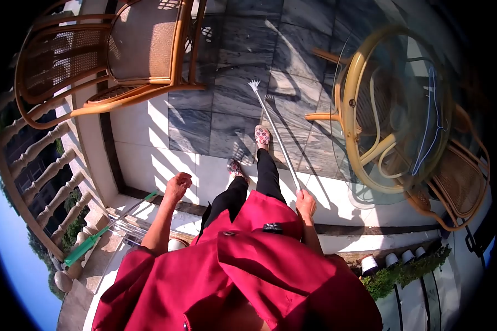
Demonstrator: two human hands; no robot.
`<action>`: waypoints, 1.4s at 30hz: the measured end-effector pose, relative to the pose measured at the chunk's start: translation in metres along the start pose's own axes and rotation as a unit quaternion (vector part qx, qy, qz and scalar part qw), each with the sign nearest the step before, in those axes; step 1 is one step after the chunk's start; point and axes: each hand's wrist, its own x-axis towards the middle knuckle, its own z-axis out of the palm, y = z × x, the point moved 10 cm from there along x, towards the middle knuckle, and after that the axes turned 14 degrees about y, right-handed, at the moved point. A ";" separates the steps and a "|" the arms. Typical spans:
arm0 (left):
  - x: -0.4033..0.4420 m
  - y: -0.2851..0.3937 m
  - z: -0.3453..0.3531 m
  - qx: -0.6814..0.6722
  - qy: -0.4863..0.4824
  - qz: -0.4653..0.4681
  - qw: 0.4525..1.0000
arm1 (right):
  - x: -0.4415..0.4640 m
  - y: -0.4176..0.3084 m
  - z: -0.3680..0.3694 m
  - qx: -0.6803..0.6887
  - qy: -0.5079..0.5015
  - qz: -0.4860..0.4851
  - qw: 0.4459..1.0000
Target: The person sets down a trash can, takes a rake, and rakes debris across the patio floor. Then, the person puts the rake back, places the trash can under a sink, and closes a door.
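So the right hand (pixel 305 204) has a grip on one end of a long pale pole (pixel 280 140), whose splayed tip points out over grey marble tiles (pixel 234 102). Left hand's (pixel 178 185) just up in the air, fingers loosely curled. Rattan chair (pixel 142 47) on the left, glass-topped table (pixel 352 102) on the right (blue wire thing (pixel 439 126) there too).

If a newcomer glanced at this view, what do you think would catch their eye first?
Probably the bright red garment across the bottom centre, with the right hand at its edge holding a long pale pole that reaches up over the tiled floor. Next might come the rattan chair at upper left and the round glass-topped table at right.
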 end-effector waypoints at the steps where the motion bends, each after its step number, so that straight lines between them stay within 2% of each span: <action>1: -0.001 0.006 -0.003 0.037 0.004 0.008 0.999 | 0.019 -0.010 0.001 0.004 0.013 -0.004 1.000; 3: -0.002 0.021 -0.015 0.013 0.016 0.026 0.999 | 0.061 -0.049 -0.013 -0.020 0.003 -0.018 1.000; 6: 0.006 0.038 -0.033 0.003 0.042 0.050 0.998 | 0.128 -0.114 -0.016 0.015 0.000 -0.029 0.999; 9: 0.023 0.049 -0.045 0.005 0.041 0.062 0.997 | 0.177 -0.194 -0.021 0.075 0.041 -0.025 0.996; 13: 0.040 0.061 -0.062 -0.026 0.042 0.053 0.997 | 0.175 -0.244 -0.038 0.097 0.085 -0.060 0.990; 14: 0.044 0.063 -0.064 -0.059 0.035 0.047 0.997 | 0.157 -0.236 -0.038 0.086 0.098 -0.067 0.989; 17: 0.068 0.048 -0.073 -0.042 0.028 0.039 0.998 | 0.091 -0.197 -0.035 0.029 0.056 -0.028 0.998; 19: 0.078 0.036 -0.088 -0.027 0.024 0.040 0.999 | 0.067 -0.175 -0.028 0.008 0.045 0.009 0.999; 20: 0.084 0.045 -0.098 -0.019 0.025 0.046 0.998 | 0.065 -0.174 -0.028 0.029 0.048 0.057 0.997; 21: 0.088 0.045 -0.109 -0.023 0.030 0.010 0.999 | 0.075 -0.183 -0.023 0.050 0.039 0.066 0.996; 25: 0.106 0.059 -0.152 -0.047 0.064 0.021 0.997 | 0.141 -0.263 -0.020 0.070 0.044 0.087 0.993; 26: 0.112 0.062 -0.160 -0.047 0.066 0.020 0.996 | 0.173 -0.277 -0.015 0.070 0.096 0.049 0.992; 30: 0.127 0.079 -0.175 -0.039 0.064 0.015 0.997 | 0.246 -0.329 -0.046 0.110 0.123 0.051 0.985; 32: 0.128 0.096 -0.179 -0.038 0.062 0.014 0.997 | 0.223 -0.333 -0.079 0.081 0.123 0.039 0.988; 35: 0.128 0.115 -0.170 -0.051 0.042 0.014 0.998 | 0.165 -0.282 -0.087 0.022 0.096 0.062 0.993; 37: 0.131 0.130 -0.162 -0.021 0.032 0.021 0.999 | 0.136 -0.248 -0.080 0.029 0.075 0.081 0.993; 40: 0.142 0.165 -0.150 -0.002 0.021 0.046 0.999 | 0.165 -0.245 -0.068 0.048 0.034 0.112 0.992; 42: 0.153 0.196 -0.146 0.026 0.032 0.042 0.998 | 0.216 -0.271 -0.070 0.071 0.031 0.156 0.985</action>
